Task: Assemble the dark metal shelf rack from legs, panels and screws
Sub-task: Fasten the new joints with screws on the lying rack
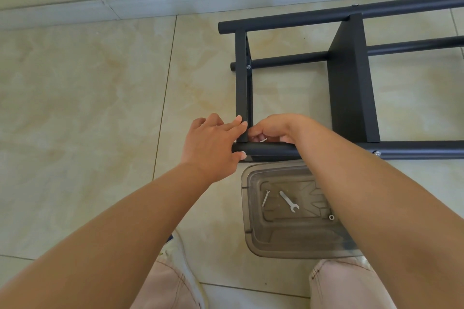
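The dark metal rack lies on its side on the tiled floor, with round legs and flat panels joined. My left hand grips the end of the nearest leg, its thumb under the tube and its fingers against the end panel. My right hand is curled just behind that leg at the panel's corner and pinches a small silver piece, a screw or tool, mostly hidden by the fingers.
A clear plastic tray sits on the floor right below the rack. It holds a long screw, a small flat wrench and a nut. My knees are at the bottom edge. A skirting board runs along the wall behind.
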